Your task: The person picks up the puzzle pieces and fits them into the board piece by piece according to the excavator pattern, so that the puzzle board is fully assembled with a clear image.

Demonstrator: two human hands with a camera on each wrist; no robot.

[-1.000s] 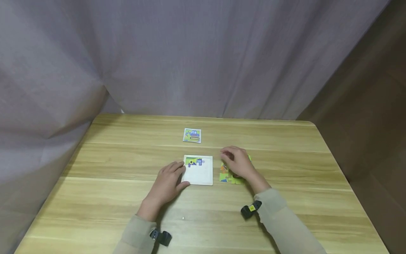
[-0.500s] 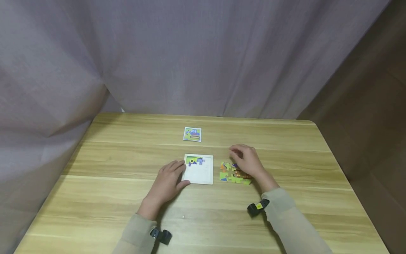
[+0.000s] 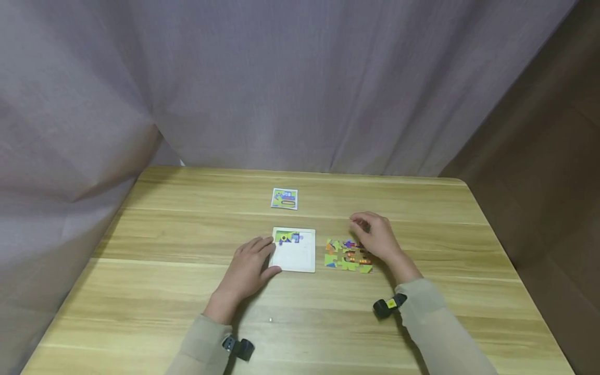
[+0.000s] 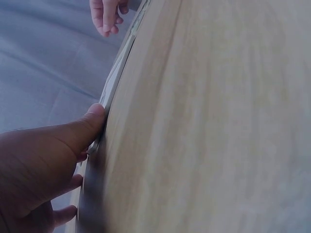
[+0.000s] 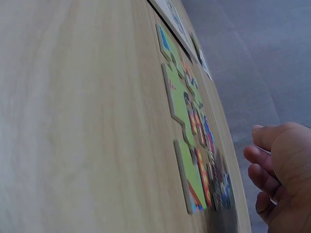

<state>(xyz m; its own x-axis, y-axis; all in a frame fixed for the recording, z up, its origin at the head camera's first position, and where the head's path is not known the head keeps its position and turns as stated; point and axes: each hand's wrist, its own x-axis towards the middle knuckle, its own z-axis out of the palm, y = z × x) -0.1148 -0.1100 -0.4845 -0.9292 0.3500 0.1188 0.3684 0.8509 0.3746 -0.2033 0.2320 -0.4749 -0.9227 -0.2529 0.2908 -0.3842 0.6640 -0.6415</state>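
My left hand (image 3: 246, 271) rests at the left side of a white square puzzle tray (image 3: 294, 260), its fingertips on the left rim and its thumb by the near left corner. In the left wrist view the thumb (image 4: 85, 127) touches the tray's edge. Joined puzzle pieces (image 3: 287, 237) in green, yellow and purple lie along the tray's upper left. Over the far right of the loose puzzle pieces (image 3: 349, 265) hovers my right hand (image 3: 377, 237), fingers loosely curled and nothing visible between them. In the right wrist view, green-edged pieces (image 5: 176, 92) lie flat beside it.
A small picture card (image 3: 284, 199) of a blue digger on green lies beyond the tray. One tiny pale speck (image 3: 270, 320) is on the wooden table (image 3: 164, 234) in front. Grey curtain (image 3: 281, 94) hangs along the table's far edge.
My right hand has moved to the right across the loose pieces, uncovering more of them. The left hand and the tray stay almost where they were.
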